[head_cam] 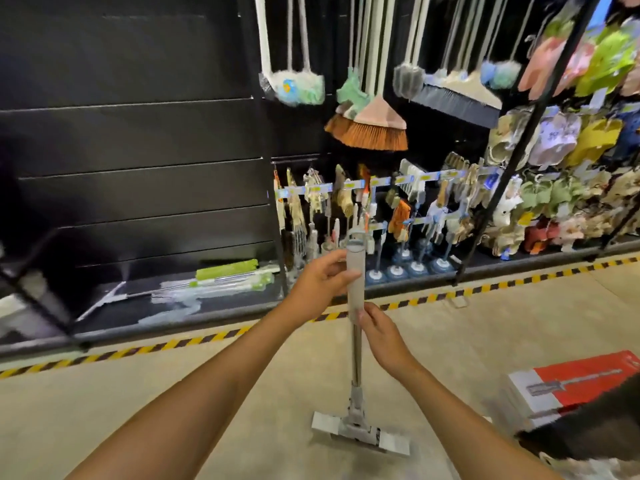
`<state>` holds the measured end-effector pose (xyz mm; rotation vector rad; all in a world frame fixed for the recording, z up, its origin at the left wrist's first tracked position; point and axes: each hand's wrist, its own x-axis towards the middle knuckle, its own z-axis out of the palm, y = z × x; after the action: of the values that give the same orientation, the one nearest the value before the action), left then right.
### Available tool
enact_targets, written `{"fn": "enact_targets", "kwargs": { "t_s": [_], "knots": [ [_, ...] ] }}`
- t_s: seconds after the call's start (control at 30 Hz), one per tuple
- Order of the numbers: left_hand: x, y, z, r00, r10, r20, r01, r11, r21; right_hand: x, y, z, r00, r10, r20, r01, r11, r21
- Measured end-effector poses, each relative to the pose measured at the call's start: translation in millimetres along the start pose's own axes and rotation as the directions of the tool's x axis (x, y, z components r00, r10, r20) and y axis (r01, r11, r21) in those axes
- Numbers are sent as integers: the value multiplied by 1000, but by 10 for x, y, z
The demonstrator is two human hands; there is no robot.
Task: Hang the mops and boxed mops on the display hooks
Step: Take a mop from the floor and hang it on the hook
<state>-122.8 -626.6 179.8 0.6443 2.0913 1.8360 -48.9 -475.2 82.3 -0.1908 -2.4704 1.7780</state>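
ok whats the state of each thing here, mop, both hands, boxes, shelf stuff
grey mop, upright, head on the floor, not hung yet
left hand, grips the top of the mop's grip below its loop
right hand, holds the bottom of the grip
boxed mops, stacked on the floor, not hung
green mops, lying flat on the bottom shelf
brooms, hanging from above

Mop (355, 355) upright on floor (207, 393), boxed mops (581, 382) to R, display rack (138, 168) behind
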Motion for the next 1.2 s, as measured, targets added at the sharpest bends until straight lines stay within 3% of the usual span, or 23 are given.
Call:
{"fn": "enact_targets", "kwargs": {
  "t_s": [0.3,0.63,1.03,1.2],
  "knots": [
    [-799,234,-1644,977,121,-173,-106,990,91,130,-1001,1560,985,-65,158,63,998,16],
    [-1311,453,-3213,932,182,-315,-98,959,266,436,-1865,3055,940,-135,312,131,991,35],
    [-1148,408,-4863,865,119,-488,8,968,250,1431,-2440,4418,840,-215,498,220,974,49],
    [-831,309,-5444,802,147,-579,-21,975,219,2142,-2581,4918,783,-294,548,285,953,104]
  ]
}}
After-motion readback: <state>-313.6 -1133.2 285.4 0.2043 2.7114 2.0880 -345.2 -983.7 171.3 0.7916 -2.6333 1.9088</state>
